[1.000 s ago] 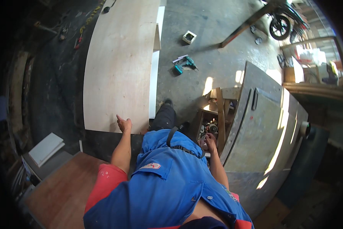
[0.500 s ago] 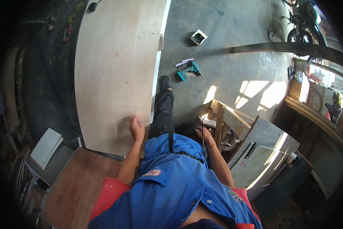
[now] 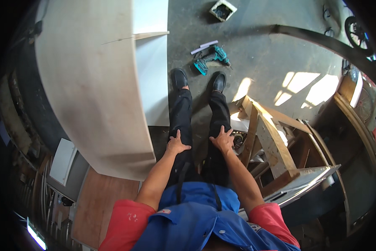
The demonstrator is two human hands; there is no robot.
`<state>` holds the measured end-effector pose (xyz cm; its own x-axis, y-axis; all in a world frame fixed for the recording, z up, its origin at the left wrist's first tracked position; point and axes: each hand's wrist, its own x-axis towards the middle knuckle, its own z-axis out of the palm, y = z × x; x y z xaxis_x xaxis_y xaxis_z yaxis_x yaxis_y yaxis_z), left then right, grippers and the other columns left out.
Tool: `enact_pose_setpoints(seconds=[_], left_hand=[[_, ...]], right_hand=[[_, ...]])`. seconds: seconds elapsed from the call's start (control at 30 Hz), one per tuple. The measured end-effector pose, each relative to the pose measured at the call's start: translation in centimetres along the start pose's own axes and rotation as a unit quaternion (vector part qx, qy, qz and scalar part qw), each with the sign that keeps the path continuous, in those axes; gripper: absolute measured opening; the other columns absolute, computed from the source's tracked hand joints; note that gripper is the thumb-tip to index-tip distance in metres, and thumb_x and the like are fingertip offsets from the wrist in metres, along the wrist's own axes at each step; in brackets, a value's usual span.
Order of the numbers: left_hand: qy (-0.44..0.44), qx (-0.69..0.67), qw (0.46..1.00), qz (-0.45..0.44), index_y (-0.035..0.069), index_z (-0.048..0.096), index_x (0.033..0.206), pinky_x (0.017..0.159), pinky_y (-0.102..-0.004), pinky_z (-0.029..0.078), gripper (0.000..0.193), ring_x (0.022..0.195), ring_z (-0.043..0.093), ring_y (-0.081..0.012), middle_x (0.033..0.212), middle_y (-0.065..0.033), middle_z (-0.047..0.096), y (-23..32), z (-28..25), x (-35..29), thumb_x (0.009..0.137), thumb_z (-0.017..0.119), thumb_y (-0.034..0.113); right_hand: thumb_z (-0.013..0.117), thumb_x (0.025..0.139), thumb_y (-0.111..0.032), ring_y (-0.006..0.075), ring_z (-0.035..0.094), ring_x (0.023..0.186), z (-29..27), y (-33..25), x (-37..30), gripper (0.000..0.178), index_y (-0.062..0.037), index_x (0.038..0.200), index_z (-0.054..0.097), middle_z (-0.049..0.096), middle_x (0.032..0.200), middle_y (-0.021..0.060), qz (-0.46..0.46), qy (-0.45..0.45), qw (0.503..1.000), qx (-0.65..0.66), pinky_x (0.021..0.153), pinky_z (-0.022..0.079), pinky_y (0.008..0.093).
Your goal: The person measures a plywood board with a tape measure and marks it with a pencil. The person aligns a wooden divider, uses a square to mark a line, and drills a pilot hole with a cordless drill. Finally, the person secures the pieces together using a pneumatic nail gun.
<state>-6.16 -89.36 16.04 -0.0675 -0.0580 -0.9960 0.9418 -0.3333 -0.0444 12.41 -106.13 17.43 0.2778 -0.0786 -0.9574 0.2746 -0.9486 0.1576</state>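
My left hand [image 3: 178,144] rests on my left leg just above the knee, thumb and fingers apart, holding nothing. On my right leg, my right hand [image 3: 223,139] lies with its fingers spread and is empty too. Left of my legs stands a long pale plywood panel [image 3: 94,79], with a white panel [image 3: 153,79] and a small wooden strip [image 3: 150,35] on its side toward me. A teal cordless drill [image 3: 215,57] lies on the floor beyond my black shoes [image 3: 180,78].
A rough wooden frame [image 3: 276,138] stands close by my right arm. At the lower left are a brown board [image 3: 106,207] and a white panel [image 3: 63,162]. A square white container [image 3: 222,10] sits on the far floor. A dark beam [image 3: 318,38] crosses the upper right.
My left hand has moved off the plywood panel onto my left leg. The right hand has opened on my right leg. My view has shifted, and both shoes now show.
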Motion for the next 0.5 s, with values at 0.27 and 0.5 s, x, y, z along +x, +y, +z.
enact_pose_setpoints(seconds=[0.27,0.5], left_hand=[[0.011,-0.011,0.987,-0.157,0.015,-0.009,0.16,0.11,-0.0443,0.043,0.144,0.129,0.051,-0.0472,0.149,-0.0366,0.035,6.5,-1.2,6.8,0.061,0.091,0.045],[0.104,-0.007,0.973,-0.208,0.013,-0.003,0.16,0.102,-0.0448,0.049,0.136,0.117,0.059,-0.0431,0.134,-0.031,0.046,7.0,1.5,8.7,0.064,0.092,0.035]], right_hand=[[0.067,0.086,-0.044,0.0502,0.052,0.124,1.7,2.6,24.1,0.063,-0.0176,0.141,0.054,0.047,0.14,0.0277,-0.059,0.002,0.998,0.029,0.098,0.049,0.0585],[0.067,0.091,-0.036,0.0189,0.057,0.077,-5.8,-10.0,40.8,0.035,-0.0101,0.113,0.057,0.06,0.092,0.0026,-0.021,-0.035,0.654,0.755,0.065,0.045,0.0315]])
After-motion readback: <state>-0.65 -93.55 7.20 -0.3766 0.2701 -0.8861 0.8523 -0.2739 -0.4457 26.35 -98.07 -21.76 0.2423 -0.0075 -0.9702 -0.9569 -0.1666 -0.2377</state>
